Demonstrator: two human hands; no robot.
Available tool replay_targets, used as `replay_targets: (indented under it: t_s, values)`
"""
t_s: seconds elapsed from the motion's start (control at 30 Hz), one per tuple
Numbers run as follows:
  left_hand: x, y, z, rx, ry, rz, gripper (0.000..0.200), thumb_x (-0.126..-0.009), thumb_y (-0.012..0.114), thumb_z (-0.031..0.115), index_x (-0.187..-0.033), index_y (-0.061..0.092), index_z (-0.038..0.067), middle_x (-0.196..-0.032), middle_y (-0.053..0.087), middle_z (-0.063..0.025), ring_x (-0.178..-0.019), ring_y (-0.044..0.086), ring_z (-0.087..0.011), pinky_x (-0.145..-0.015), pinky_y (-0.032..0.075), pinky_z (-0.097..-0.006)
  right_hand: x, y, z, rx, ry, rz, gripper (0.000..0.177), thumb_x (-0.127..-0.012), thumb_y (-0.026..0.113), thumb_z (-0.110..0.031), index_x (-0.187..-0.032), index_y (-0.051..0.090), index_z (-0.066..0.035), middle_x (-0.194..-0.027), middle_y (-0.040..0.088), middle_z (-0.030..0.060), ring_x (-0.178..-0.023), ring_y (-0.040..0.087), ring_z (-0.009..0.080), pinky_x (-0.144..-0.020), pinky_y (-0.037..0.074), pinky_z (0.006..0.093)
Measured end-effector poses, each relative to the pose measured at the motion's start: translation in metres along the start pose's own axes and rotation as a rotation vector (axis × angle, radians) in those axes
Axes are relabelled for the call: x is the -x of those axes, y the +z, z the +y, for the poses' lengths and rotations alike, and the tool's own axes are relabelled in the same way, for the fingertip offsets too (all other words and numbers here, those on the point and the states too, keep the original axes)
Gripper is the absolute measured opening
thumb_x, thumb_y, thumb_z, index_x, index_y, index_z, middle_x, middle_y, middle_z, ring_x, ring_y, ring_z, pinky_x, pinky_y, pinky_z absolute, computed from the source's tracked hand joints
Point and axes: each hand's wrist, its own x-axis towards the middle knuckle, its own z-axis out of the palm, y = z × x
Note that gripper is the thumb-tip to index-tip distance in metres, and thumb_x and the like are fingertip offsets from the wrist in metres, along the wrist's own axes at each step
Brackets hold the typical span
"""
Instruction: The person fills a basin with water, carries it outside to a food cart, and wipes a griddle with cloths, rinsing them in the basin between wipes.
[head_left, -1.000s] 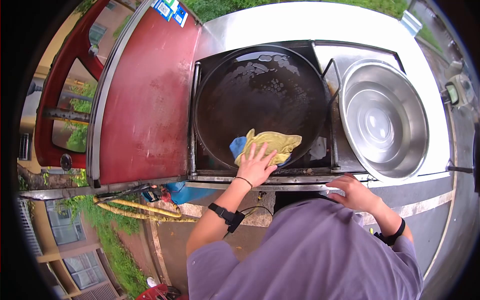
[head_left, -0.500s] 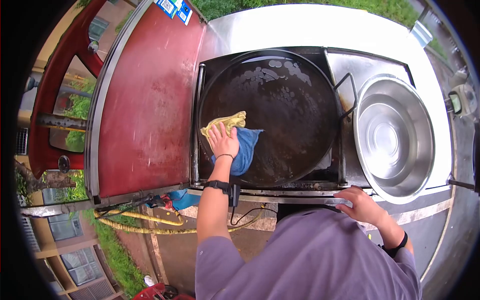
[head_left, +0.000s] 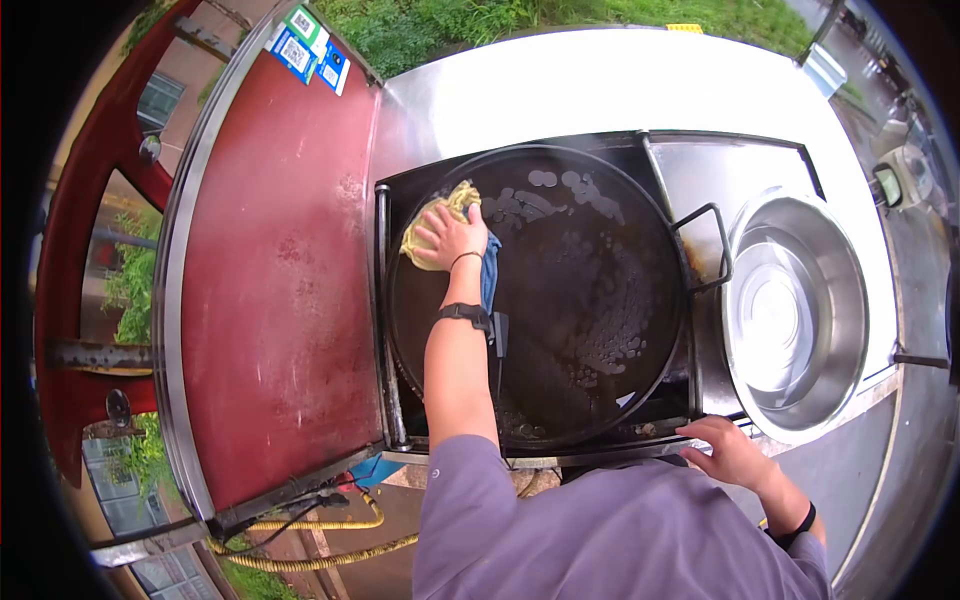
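Note:
My left hand (head_left: 452,238) lies spread and flat on a yellow and blue cloth (head_left: 462,197), pressing it against the left part of a large round black griddle pan (head_left: 560,290). The blue part of the cloth shows at the right of the hand and beneath the wrist. Wet droplets and streaks mark the pan's surface. My right hand (head_left: 730,452) hovers by the front edge of the stand, near the basin, with its thumb apart from loosely bent fingers and nothing in it.
A shiny metal basin (head_left: 846,290) stands right of the pan, beside the pan's wire handle (head_left: 722,245). On the left rises a red panel (head_left: 270,300) bearing QR stickers (head_left: 296,52). White metal counter (head_left: 580,85) runs behind. Yellow hoses (head_left: 320,565) hang below at the left.
My left hand has pushed the cloth farther up the pan, towards its far left rim. The view has shifted, so the stand sits lower. My right hand stays near the front edge.

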Motion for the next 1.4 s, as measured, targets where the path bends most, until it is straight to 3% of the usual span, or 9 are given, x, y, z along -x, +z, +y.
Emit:
replay_targets:
  t_s: [0.2, 0.43, 0.63, 0.73, 0.9, 1.03, 1.17, 1.23, 1.4]
  values:
    - [0.0, 0.016, 0.074, 0.041, 0.357, -0.07, 0.074, -0.094, 0.037, 0.063, -0.156, 0.027, 0.026, -0.165, 0.014, -0.0045, -0.152, 0.006, -0.0336, -0.117, -0.001, -0.0639, 0.006, 0.004, -0.007, -0.022, 0.087, 0.04, 0.03, -0.084, 0.074, -0.015, -0.11, 0.068, -0.001, -0.099, 0.069, 0.0187, -0.093, 0.066, 0.0364, -0.083, 0.054, 0.0413]
    - [0.087, 0.026, 0.131, 0.076, 0.809, -0.19, 0.064, -0.095, 0.041, 0.059, -0.152, 0.036, 0.03, -0.164, 0.019, -0.0027, -0.152, 0.008, -0.0324, -0.117, -0.002, -0.0647, 0.01, 0.008, -0.004, 0.006, 0.019, 0.058, 0.029, -0.083, 0.074, -0.014, -0.108, 0.069, -0.002, -0.098, 0.069, 0.0182, -0.092, 0.066, 0.0359, -0.082, 0.054, 0.041]
    - [0.203, 0.028, 0.097, 0.058, 1.214, -0.277, 0.061, -0.094, 0.049, 0.052, -0.148, 0.044, 0.024, -0.162, 0.024, -0.0066, -0.151, 0.012, -0.0361, -0.115, 0.002, -0.0688, 0.016, 0.007, 0.001, 0.033, -0.112, 0.005, 0.028, -0.082, 0.074, -0.012, -0.108, 0.069, -0.002, -0.095, 0.069, 0.017, -0.089, 0.066, 0.0351, -0.08, 0.054, 0.0406]
    - [0.253, 0.026, 0.055, 0.091, 1.268, -0.29, 0.06, -0.092, 0.053, 0.049, -0.144, 0.049, 0.02, -0.16, 0.03, -0.0089, -0.149, 0.016, -0.0387, -0.114, 0.004, -0.0697, 0.021, 0.004, 0.003, 0.028, -0.148, -0.024, 0.029, -0.082, 0.074, -0.012, -0.109, 0.068, -0.002, -0.096, 0.069, 0.0171, -0.09, 0.066, 0.0349, -0.081, 0.054, 0.0408]
    - [0.307, -0.006, -0.037, 0.035, 1.181, -0.385, 0.058, -0.092, 0.058, 0.047, -0.144, 0.049, 0.022, -0.16, 0.029, -0.0094, -0.149, 0.015, -0.0386, -0.115, 0.009, -0.0675, 0.031, 0.001, 0.018, -0.005, -0.205, -0.062, 0.029, -0.083, 0.074, -0.013, -0.109, 0.068, -0.002, -0.098, 0.069, 0.0173, -0.092, 0.066, 0.0354, -0.082, 0.054, 0.0413]
    - [0.312, -0.036, -0.095, -0.059, 0.863, -0.465, 0.069, -0.092, 0.057, 0.051, -0.152, 0.035, 0.026, -0.163, 0.02, -0.0099, -0.15, 0.012, -0.0384, -0.118, 0.011, -0.0603, 0.036, -0.005, 0.031, -0.002, -0.189, -0.085, 0.028, -0.084, 0.073, -0.014, -0.109, 0.068, -0.001, -0.099, 0.069, 0.018, -0.094, 0.066, 0.0364, -0.082, 0.054, 0.0416]
    - [0.272, -0.029, -0.143, -0.235, 0.644, -0.254, 0.074, -0.094, 0.05, 0.054, -0.156, 0.026, 0.022, -0.164, 0.014, -0.0135, -0.151, 0.01, -0.0387, -0.121, 0.008, -0.0541, 0.04, -0.012, 0.037, -0.005, -0.156, -0.066, 0.029, -0.085, 0.072, -0.016, -0.11, 0.067, -0.002, -0.101, 0.068, 0.019, -0.094, 0.066, 0.0376, -0.082, 0.054, 0.0421]
    - [0.235, -0.012, -0.159, -0.161, 0.548, -0.177, 0.075, -0.096, 0.046, 0.054, -0.158, 0.021, 0.02, -0.164, 0.013, -0.0151, -0.151, 0.01, -0.0387, -0.121, 0.007, -0.0514, 0.041, -0.015, 0.037, -0.016, -0.119, -0.055, 0.03, -0.085, 0.072, -0.016, -0.111, 0.067, -0.002, -0.102, 0.068, 0.0193, -0.094, 0.066, 0.0378, -0.082, 0.054, 0.0421]
    - [0.136, 0.004, -0.116, -0.059, 0.189, -0.098, 0.073, -0.098, 0.034, 0.054, -0.158, 0.019, 0.014, -0.164, 0.01, -0.0179, -0.151, 0.006, -0.0396, -0.121, 0.005, -0.0516, 0.041, -0.013, 0.042, -0.063, -0.014, -0.035, 0.031, -0.085, 0.073, -0.016, -0.112, 0.068, -0.002, -0.103, 0.069, 0.0187, -0.096, 0.066, 0.0365, -0.085, 0.053, 0.0403]
